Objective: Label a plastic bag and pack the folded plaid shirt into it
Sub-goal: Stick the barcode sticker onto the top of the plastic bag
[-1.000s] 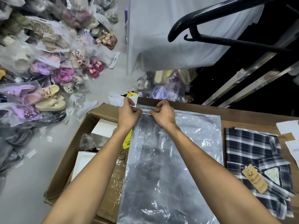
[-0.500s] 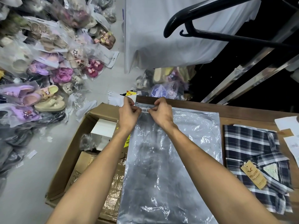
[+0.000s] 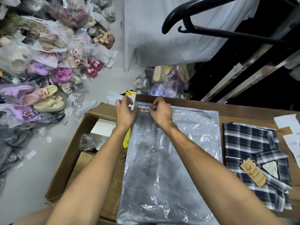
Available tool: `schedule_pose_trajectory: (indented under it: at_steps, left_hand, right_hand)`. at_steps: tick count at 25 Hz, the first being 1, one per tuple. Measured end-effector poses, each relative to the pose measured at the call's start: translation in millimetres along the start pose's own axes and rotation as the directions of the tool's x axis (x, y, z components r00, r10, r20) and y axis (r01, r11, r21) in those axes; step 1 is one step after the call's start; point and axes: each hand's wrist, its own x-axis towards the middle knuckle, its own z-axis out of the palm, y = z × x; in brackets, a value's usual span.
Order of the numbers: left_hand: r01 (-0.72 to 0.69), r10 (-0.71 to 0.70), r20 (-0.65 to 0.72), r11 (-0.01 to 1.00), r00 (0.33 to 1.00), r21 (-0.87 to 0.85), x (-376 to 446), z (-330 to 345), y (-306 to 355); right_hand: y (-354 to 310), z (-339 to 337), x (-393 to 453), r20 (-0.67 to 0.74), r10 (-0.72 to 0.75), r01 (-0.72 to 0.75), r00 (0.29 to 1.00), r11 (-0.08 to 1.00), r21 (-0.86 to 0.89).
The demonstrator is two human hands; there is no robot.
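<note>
While the bag (image 3: 170,159) lies flat on the table (image 3: 243,112), mouth away from us, we note little change over the last second: both hands stay at its top edge. The shirt (image 3: 253,153) waits folded just right of the bag, untouched. The left hand (image 3: 125,111) and right hand (image 3: 159,111) pinch the ends of the label (image 3: 145,109), now more exposed between them. Labelling looks nearly done; packing not begun.
</note>
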Motion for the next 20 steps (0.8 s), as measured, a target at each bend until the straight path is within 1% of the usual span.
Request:
schedule_pose_trajectory:
  at_steps: [2, 4, 7, 9, 11, 12, 14, 16, 17, 19, 20]
  left_hand:
    - [-0.014, 0.011, 0.054, 0.999, 0.998, 0.05, 6.9, -3.1, -4.7]
    - [-0.042, 0.026, 0.088, 0.983, 0.996, 0.18, 11.7, -5.7, -6.6]
    - [-0.028, -0.017, 0.112, 0.922, 0.994, 0.387, 9.7, -13.0, 3.8]
    - [-0.031, -0.023, 0.118, 0.898, 0.993, 0.439, 8.2, -17.8, 8.7]
    - [-0.049, -0.014, 0.134, 0.887, 0.991, 0.458, 8.3, -21.6, 9.9]
    - [-0.06, -0.006, 0.138, 0.883, 0.99, 0.466, 9.3, -23.3, 10.3]
    - [-0.089, 0.018, 0.149, 0.87, 0.989, 0.484, 13.1, -25.0, 10.2]
    - [-0.099, 0.015, 0.174, 0.868, 0.985, 0.486, 17.3, -27.4, 11.6]
    - [-0.089, -0.003, 0.189, 0.874, 0.982, 0.477, 19.4, -28.2, 12.0]
    - [-0.066, -0.035, 0.205, 0.883, 0.978, 0.466, 21.9, -28.5, 12.2]
    - [-0.064, -0.039, 0.208, 0.883, 0.977, 0.465, 22.3, -28.3, 12.9]
  right_hand:
    - [4.2, -2.3, 3.2, 0.003, 0.001, -0.001, 1.0, 1.0, -0.016]
    - [6.2, -4.7, 8.4, 0.025, 0.022, -0.022, 0.999, 1.0, -0.006]
    - [8.1, -8.1, 11.3, 0.059, 0.06, -0.064, 0.996, 0.995, 0.072]
    - [10.4, -11.0, 11.1, 0.073, 0.07, -0.079, 0.995, 0.988, 0.129]
    - [10.6, -12.0, 10.2, 0.083, 0.036, -0.045, 0.996, 0.993, 0.112]
    - [10.6, -11.1, 9.6, 0.079, -0.011, 0.007, 0.997, 0.998, 0.06]
    - [8.3, -9.3, 5.5, 0.086, -0.165, 0.175, 0.983, 0.977, -0.124]
    - [3.9, -7.6, 1.3, 0.165, -0.316, 0.354, 0.934, 0.876, -0.328]
    - [2.3, -7.2, 0.8, 0.215, -0.364, 0.422, 0.906, 0.813, -0.402]
    - [0.1, -7.1, 1.3, 0.299, -0.4, 0.499, 0.866, 0.714, -0.491]
    - [0.3, -7.0, 1.5, 0.315, -0.406, 0.514, 0.858, 0.683, -0.518]
